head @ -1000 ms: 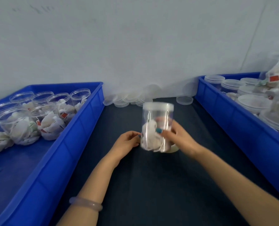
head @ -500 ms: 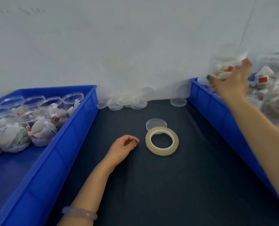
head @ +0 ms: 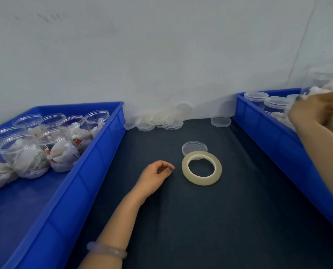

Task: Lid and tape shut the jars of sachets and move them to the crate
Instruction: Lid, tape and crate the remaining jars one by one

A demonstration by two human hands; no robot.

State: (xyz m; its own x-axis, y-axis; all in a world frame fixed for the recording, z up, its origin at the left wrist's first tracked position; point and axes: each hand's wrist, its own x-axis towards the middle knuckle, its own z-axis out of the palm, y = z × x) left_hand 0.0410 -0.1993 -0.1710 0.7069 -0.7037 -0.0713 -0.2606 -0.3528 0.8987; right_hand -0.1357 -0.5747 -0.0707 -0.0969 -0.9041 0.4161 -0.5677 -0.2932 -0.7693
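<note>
Left hand (head: 155, 175) rests on the dark table (head: 220, 220), fingers loosely curled, holding nothing, just beside the tape roll (head: 200, 181) and a loose lid (head: 194, 148). Right hand (head: 315, 111) is over the right crate (head: 259, 121) among lidded jars (head: 256, 96) — too blurred to tell its grip. Open jars of sachets (head: 25, 152) sit in the left crate (head: 95, 162).

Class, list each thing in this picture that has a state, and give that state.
Left jars: unlidded, filled with sachets.
Right jars: lidded.
Tape roll: flat on mat, unheld.
Lid: loose, behind the tape.
Left hand: loosely curled, empty, on mat.
Right hand: over right crate, blurred; grip unclear.
</note>
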